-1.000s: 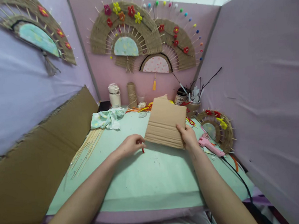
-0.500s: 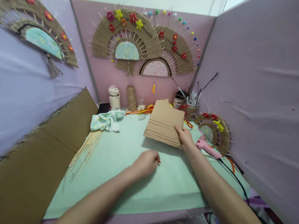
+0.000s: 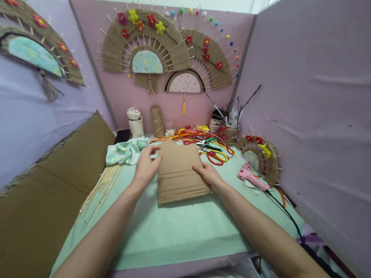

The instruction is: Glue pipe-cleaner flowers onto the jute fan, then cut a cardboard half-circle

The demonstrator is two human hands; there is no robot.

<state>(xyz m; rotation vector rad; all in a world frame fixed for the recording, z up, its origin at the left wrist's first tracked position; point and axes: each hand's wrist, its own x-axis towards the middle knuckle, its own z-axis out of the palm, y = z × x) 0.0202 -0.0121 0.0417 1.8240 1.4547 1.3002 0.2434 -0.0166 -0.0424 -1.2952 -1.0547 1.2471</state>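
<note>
A piece of brown cardboard [image 3: 180, 174] with crease lines across its lower part is held over the middle of the mint-green table. My right hand [image 3: 210, 178] grips its right edge, thumb on the upper face and the other fingers underneath. My left hand [image 3: 147, 166] is at the upper left edge of the cardboard, with its fingers curled and its thumb bent toward them. What those fingers hold, if anything, is hidden. Just beyond the right edge lie scissors [image 3: 212, 146] with dark green handles, among red and yellow pipe cleaners [image 3: 216, 158].
A pink glue gun [image 3: 253, 179] with a black cord lies at right, near a small decorated fan [image 3: 270, 166]. Thin sticks [image 3: 100, 191] and a patterned cloth [image 3: 124, 152] are at left. Twine [image 3: 156, 120] and a white cup [image 3: 135, 123] stand behind. A large cardboard sheet [image 3: 46, 196] leans left.
The cardboard has moved left and turned straighter in my right hand, uncovering the scissors and pipe cleaners. My left hand, earlier closed around something with a red tip, has risen to the cardboard's left edge.
</note>
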